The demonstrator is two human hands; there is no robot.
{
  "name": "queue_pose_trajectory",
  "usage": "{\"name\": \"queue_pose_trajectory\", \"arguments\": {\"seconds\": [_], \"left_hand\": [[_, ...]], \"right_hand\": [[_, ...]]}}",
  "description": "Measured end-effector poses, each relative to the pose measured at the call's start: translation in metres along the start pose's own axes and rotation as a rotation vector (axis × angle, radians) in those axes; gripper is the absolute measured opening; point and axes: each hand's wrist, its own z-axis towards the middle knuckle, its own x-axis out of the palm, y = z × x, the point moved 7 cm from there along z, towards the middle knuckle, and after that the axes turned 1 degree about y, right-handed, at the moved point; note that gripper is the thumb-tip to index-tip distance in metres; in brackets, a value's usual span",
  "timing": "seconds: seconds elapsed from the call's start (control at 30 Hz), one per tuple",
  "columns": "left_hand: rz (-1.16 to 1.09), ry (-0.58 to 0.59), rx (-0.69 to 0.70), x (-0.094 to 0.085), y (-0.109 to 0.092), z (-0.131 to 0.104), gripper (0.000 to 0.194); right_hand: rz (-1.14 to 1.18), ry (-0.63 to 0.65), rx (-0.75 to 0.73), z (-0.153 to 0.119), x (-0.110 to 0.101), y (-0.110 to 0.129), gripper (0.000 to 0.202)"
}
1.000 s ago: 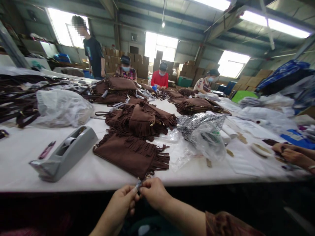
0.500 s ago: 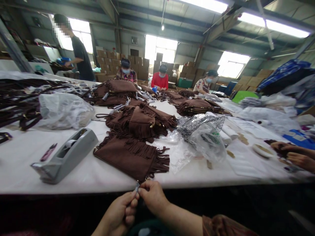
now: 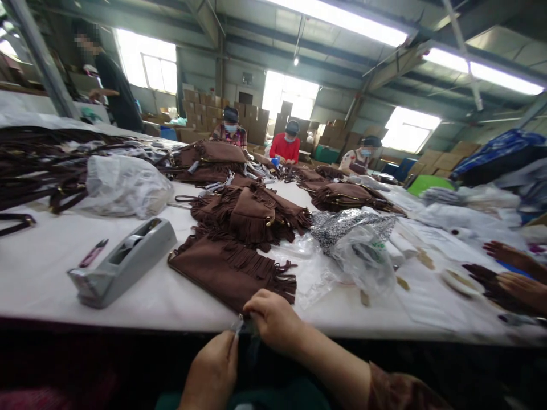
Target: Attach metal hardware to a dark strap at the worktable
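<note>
A brown fringed bag (image 3: 213, 265) lies flat on the white table, its near corner at the front edge. Small metal hardware (image 3: 240, 316) shows at that corner, with a pale, shiny strip of wrapping (image 3: 238, 326) hanging from it. My left hand (image 3: 211, 364) is closed below the edge, thumb and fingers pinching the strip. My right hand (image 3: 273, 319) is closed at the bag's corner, fingertips pinched by the hardware. Exactly what lies between those fingertips is partly hidden.
A grey tape dispenser (image 3: 123, 262) stands at left, a small pink-handled tool (image 3: 93, 253) beside it. Behind lie piled brown bags (image 3: 252, 208) and clear plastic bags (image 3: 363, 250). A co-worker's hands (image 3: 519, 279) are at right. Several people sit or stand farther back.
My right hand has moved up onto the bag's corner, while my left hand has turned, its back now facing me. The view has shifted slightly. The co-worker's hands at right have spread apart.
</note>
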Motion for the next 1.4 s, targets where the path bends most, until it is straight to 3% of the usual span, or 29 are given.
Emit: {"name": "queue_pose_trajectory", "arguments": {"seconds": [0.1,0.2,0.4,0.63,0.9,1.03,1.27,1.4], "left_hand": [[0.22,-0.024,0.184,0.005,-0.005,-0.004,0.032],[0.401,-0.045,0.235,0.006,-0.006,-0.008,0.032],[0.569,-0.1,0.299,-0.002,-0.017,-0.01,0.04],[0.566,-0.083,0.294,-0.001,-0.018,-0.009,0.04],[0.494,-0.052,0.245,0.002,-0.007,-0.009,0.037],[0.252,0.005,0.153,0.003,0.004,-0.004,0.034],[-0.27,0.173,-0.412,0.004,0.023,0.009,0.033],[-0.715,0.241,-0.765,0.02,0.029,0.0,0.034]], "right_hand": [[-0.24,0.21,-0.223,0.019,0.004,0.022,0.03],[-0.447,0.387,-0.359,0.031,0.017,0.038,0.038],[-0.618,0.561,-0.363,0.046,0.037,0.046,0.027],[-0.529,0.621,-0.331,0.053,0.038,0.04,0.024],[-0.496,0.462,-0.464,0.046,0.029,0.05,0.011],[-0.511,0.359,-0.487,0.032,0.028,0.05,0.016],[-0.471,0.063,-0.478,-0.001,0.032,0.033,0.018],[-0.41,-0.157,-0.472,-0.018,0.039,0.019,0.017]]}}
